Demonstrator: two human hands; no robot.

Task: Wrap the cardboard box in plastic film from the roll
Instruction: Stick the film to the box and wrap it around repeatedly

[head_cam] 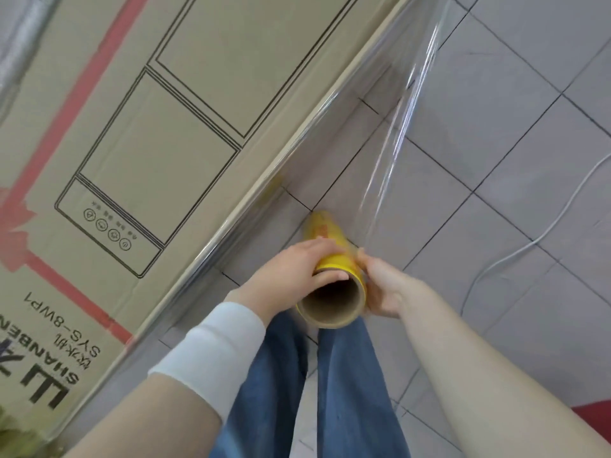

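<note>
A tall cardboard box [139, 133] with black line drawings and red tape fills the left of the head view. A yellow roll of plastic film [330, 256] on a cardboard core stands upright in front of me, its open end toward the camera. My left hand [294, 276] grips the roll from the left, thumb across the core's rim. My right hand [383, 285] holds it from the right. A clear sheet of film [370, 133] stretches from the roll up along the box's right edge.
Grey floor tiles [515, 160] spread to the right. A white cable [542, 233] snakes over them. My legs in blue jeans [330, 391] are below the roll. A red object [595, 421] shows at the bottom right corner.
</note>
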